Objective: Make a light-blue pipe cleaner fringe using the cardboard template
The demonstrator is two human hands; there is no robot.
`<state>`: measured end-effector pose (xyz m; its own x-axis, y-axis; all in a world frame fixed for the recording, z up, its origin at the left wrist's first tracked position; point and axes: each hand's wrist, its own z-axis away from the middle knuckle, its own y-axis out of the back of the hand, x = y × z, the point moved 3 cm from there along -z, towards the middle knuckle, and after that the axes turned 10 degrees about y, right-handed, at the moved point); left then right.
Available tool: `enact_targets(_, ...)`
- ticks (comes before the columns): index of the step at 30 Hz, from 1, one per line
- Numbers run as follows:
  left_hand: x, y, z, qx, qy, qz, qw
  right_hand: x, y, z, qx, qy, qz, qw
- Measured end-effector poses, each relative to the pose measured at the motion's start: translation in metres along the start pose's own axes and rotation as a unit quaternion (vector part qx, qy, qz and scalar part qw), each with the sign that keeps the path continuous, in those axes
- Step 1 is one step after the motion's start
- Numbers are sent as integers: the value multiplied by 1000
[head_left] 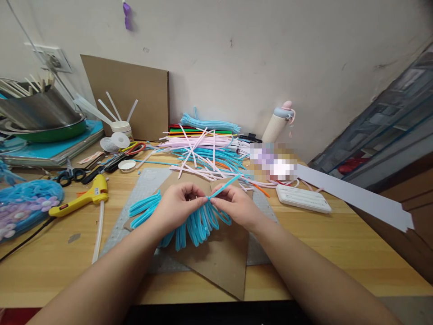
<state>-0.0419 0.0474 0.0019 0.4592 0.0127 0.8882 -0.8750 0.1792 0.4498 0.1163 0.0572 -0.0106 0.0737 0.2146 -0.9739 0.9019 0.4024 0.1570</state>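
A fringe of looped blue pipe cleaners (196, 228) hangs beneath my hands, over a piece of brown cardboard (223, 262). My left hand (182, 203) is closed, thumb and fingertips pinching the blue pipe cleaners near the middle. Right beside it, my right hand (233, 201) pinches the same spot, and one straight blue pipe cleaner end (228, 183) sticks up and to the right from between its fingers. The two sets of fingertips nearly touch. More blue loops (145, 208) stick out left of my left hand.
Under the cardboard lies a grey cutting mat (117, 230). Pink, blue and orange pipe cleaners (206, 149) pile up behind. To the left are a yellow glue gun (83, 197), scissors (71, 174) and a blue flowered piece (23, 205). A white power strip (304, 198) and a bottle (277, 124) are right.
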Motion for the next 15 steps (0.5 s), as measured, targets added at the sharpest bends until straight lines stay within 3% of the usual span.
enact_targets(9,-2,0,-2,-9,15,42,999,3,1,0,2,-29,-99,995)
enact_targets(15,-1,0,-2,-16,22,69,997,2,1,-1,-1,-15,-85,996)
